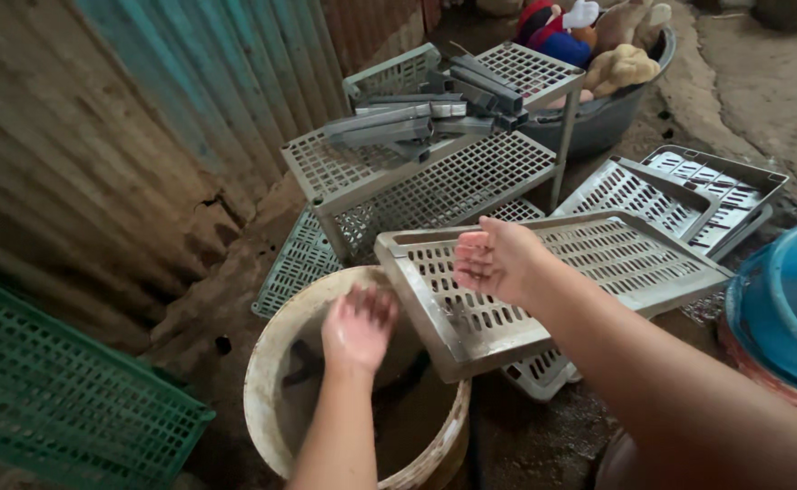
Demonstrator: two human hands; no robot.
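My left hand (359, 325) hangs open over a round cream bucket (267, 381), fingers spread and wet, holding nothing. My right hand (494, 259) hovers open, palm up, just above a grey perforated plastic shelf tray (616, 263) that lies tilted with one corner resting on the bucket's rim. I cannot tell whether the right hand touches the tray.
A grey rack (435, 181) of more perforated shelves stands behind, with several dark grey posts (398, 127) piled on top. Further trays (707, 195) lie at right, a blue basin (780, 308) at far right, a green crate (54, 399) at left, a tub of soft toys (598, 118) at the back.
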